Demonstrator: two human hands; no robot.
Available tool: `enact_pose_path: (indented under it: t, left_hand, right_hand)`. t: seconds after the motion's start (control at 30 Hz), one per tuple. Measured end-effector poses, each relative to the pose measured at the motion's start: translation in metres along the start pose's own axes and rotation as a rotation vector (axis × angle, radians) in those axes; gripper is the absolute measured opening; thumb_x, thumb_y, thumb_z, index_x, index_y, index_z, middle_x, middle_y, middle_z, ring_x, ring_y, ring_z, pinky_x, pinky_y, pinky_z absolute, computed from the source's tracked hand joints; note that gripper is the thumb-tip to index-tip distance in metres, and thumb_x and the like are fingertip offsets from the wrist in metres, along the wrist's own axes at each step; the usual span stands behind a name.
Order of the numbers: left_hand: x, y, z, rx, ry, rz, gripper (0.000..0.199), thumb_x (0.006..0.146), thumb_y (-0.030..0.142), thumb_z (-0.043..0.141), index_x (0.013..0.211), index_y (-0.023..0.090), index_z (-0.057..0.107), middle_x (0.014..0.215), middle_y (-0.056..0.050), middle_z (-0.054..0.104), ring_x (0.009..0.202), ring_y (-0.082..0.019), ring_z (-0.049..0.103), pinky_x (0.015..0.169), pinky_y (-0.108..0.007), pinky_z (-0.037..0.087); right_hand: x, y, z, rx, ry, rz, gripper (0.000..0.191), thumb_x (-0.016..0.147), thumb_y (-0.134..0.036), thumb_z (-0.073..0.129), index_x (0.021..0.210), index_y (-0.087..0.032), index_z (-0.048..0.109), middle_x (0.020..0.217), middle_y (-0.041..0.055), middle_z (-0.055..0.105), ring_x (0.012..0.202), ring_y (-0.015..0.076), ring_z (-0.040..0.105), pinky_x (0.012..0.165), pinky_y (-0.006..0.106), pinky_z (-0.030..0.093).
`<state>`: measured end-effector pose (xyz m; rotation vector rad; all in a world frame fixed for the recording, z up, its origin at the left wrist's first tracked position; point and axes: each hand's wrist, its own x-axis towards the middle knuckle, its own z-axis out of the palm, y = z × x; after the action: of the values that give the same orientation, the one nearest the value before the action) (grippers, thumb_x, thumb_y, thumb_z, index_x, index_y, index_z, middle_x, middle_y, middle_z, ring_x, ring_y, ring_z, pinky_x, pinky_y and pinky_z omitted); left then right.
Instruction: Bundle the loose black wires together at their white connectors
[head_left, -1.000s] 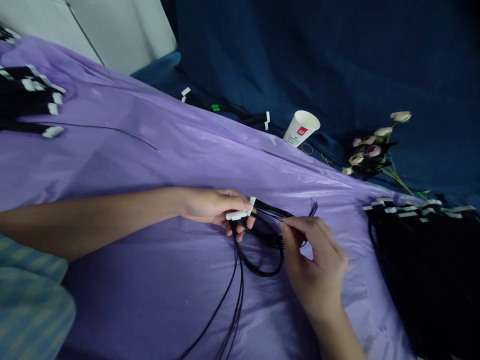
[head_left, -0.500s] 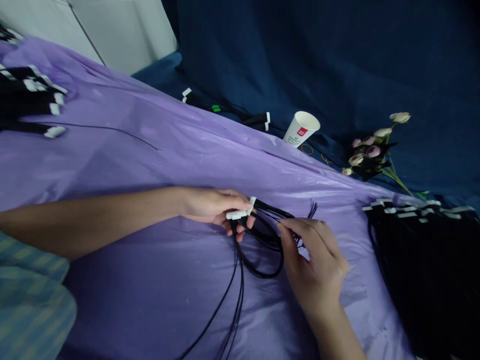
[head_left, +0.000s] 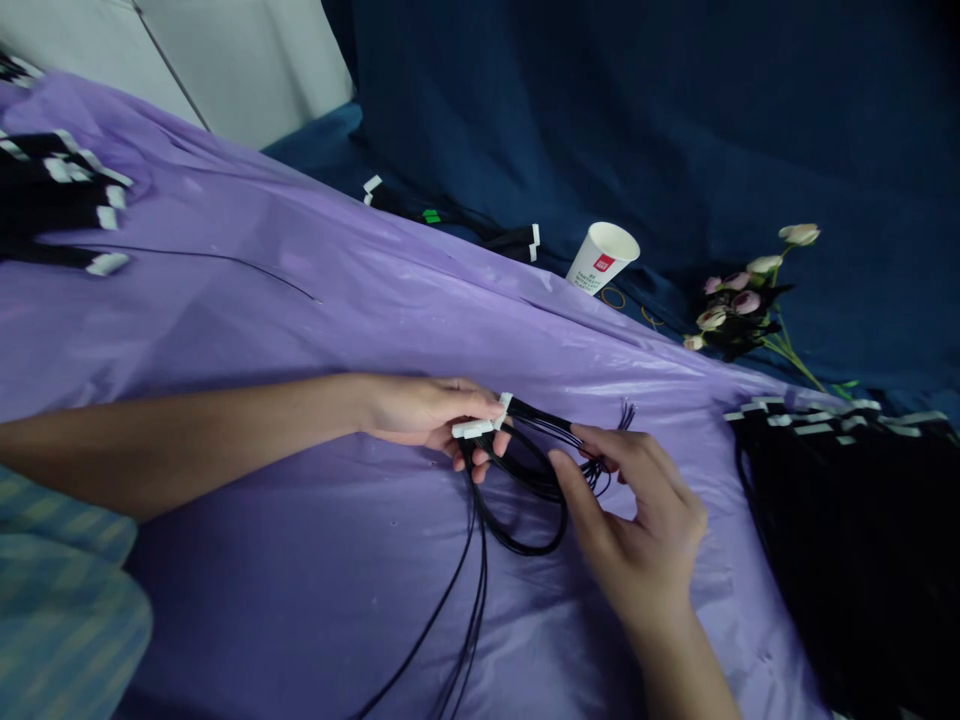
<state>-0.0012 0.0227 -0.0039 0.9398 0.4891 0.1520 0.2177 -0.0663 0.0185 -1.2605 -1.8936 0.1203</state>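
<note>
My left hand (head_left: 457, 410) is closed round a bundle of black cables (head_left: 525, 548) near its white connectors (head_left: 474, 430). The cables loop to the right of the fingers, and several strands hang down toward the bottom edge. My right hand (head_left: 637, 510) is beside the loop, its thumb and forefinger apart, with the fingertips close to the upper cables. Whether the fingertips touch the strands is hard to tell. Thin loose wire ends (head_left: 626, 412) stick up just above the right hand's fingers.
Black cable bundles with white connectors lie at the left (head_left: 52, 205) and right (head_left: 847, 540) on the purple sheet (head_left: 262, 590). Behind the sheet's raised edge are a paper cup (head_left: 602, 262), artificial flowers (head_left: 742, 300) and more cables (head_left: 457, 218). One thin wire (head_left: 225, 258) lies at upper left.
The thumb and forefinger of my right hand have parted from a pinch, and the hand has shifted slightly right. My left hand and the cables in it have hardly moved.
</note>
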Motion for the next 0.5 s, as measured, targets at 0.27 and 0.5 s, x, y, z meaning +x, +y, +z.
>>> enact_pose_path:
  t: [0.27,0.5]
  left_hand:
    - [0.0004,-0.0008,0.0015,0.004,-0.004,0.003,0.030,0.089,0.042,0.055,0.081,0.015,0.065,0.070,-0.002,0.061,0.073,-0.017,0.064,0.061,-0.025,0.043]
    - [0.0005,-0.0014,0.0025,0.003,-0.008,0.012,0.031,0.090,0.042,0.055,0.080,0.015,0.065,0.072,-0.002,0.061,0.069,-0.016,0.063,0.062,-0.026,0.043]
  right_hand:
    - [-0.0017,0.0041,0.0054,-0.038,-0.013,-0.075,0.015,0.083,-0.013,0.070,0.095,-0.020,0.068,0.086,0.0031,0.069,0.077,0.0164,0.060,0.071,0.034,0.046]
    - [-0.0025,0.0046,0.0076,-0.039,-0.017,-0.081,0.012,0.083,-0.011,0.070,0.093,-0.019,0.068,0.084,0.0029,0.068,0.075,0.0158,0.059,0.069,0.033,0.044]
